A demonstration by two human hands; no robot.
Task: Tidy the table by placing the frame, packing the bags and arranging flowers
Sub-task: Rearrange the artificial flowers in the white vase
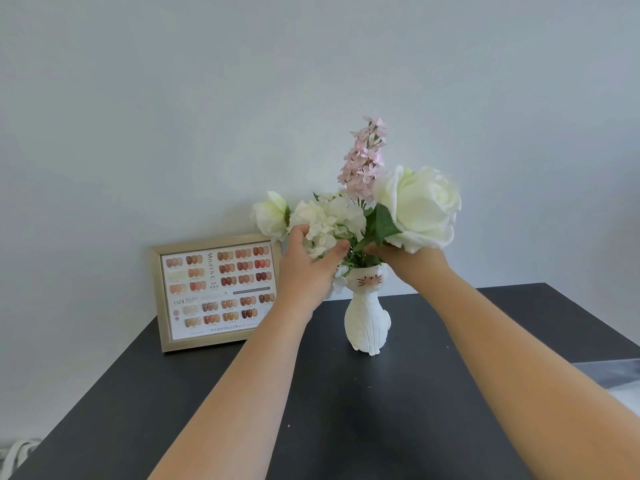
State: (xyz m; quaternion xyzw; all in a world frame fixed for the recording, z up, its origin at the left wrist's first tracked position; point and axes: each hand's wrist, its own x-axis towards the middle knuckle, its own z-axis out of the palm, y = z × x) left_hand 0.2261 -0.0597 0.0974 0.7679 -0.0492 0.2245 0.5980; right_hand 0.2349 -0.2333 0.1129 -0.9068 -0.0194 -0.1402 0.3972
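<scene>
I see both hands' fingers curled around the flowers [349, 216], stems upright in the cat vase [367, 323]: left hand [306, 271], right hand [412, 261].

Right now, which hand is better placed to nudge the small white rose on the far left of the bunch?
Probably the left hand: it already cups the white blooms beside that small rose. The right hand is under the large rose, across the vase.

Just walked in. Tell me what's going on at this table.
A person is arranging artificial flowers in a white cat-shaped vase on a dark table. The left hand cups the white hydrangea cluster, while the right hand grips the stems just under the large white rose. A pink sprig rises above them. A gold frame stands against the wall. No bags are visible.
</scene>
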